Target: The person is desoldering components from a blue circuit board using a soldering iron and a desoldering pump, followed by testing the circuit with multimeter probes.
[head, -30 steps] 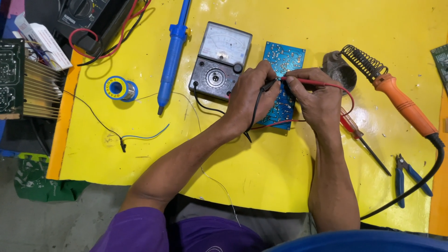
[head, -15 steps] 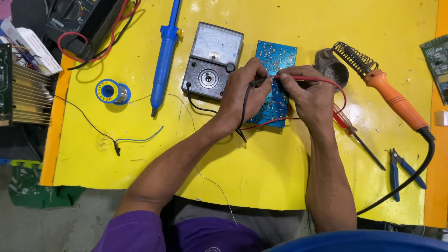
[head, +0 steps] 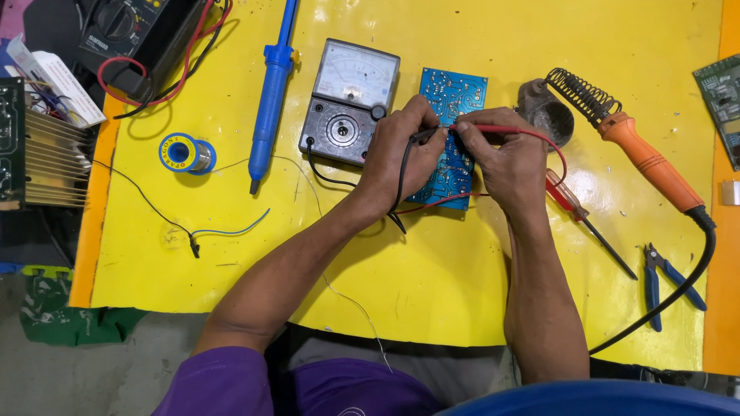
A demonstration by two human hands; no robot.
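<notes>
Probing step in hand — both hands are working over the blue circuit board [head: 451, 139], which is lying flat on the yellow surface [head: 432, 277] just right of the analog multimeter [head: 351, 100].

Left hand [head: 401, 158] is pinching the black probe [head: 424, 136], tip angled onto the board's upper middle. Right hand [head: 501, 158] is pinching the red probe [head: 470, 129], tip close beside the black one; its red lead is looping back under the wrist. Fingers on both are pressed together around the probes, not spread.

Judgement: a point-to-point reading is being taken. The next move is calling for steady tips on small solder points and a glance left to the meter's needle — a slip could bridge neighbouring points.

Containers: the dark round holder [head: 546, 112] at the base of the coiled soldering iron stand [head: 583, 96] is sitting right of the board; contents too dark to tell. Orange soldering iron [head: 647, 162] is resting in the coil. Solder spool [head: 183, 152] is lying well left, beside the blue desoldering pump [head: 271, 92].
</notes>
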